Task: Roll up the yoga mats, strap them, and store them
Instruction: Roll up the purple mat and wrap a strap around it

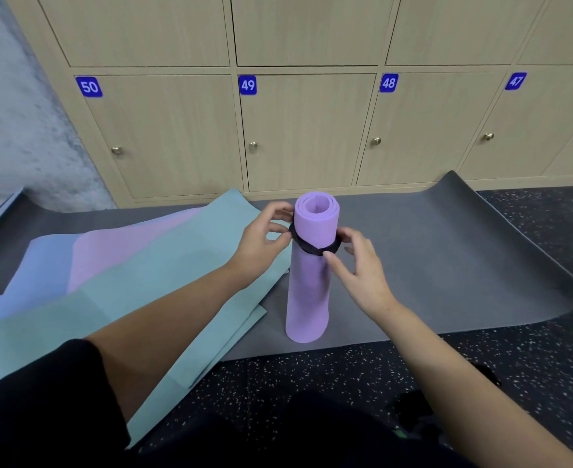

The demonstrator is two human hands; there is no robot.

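A rolled purple yoga mat (307, 288) stands upright on a flat dark grey mat (447, 251). A black strap (313, 246) circles the roll near its top. My left hand (261, 243) pinches the strap at the roll's left side. My right hand (359, 265) pinches the strap at the right side, thumb and fingertips on the band. To the left lie unrolled mats: a teal mat (143, 298), a pink mat (119, 255) and a blue mat (25, 275), overlapping each other.
A wall of wooden lockers (305, 130) numbered 47 to 50 stands right behind the mats, doors closed. The floor (312, 376) is dark speckled rubber. A rough grey wall (15, 113) rises at the left. A dark object (413, 417) lies by my right forearm.
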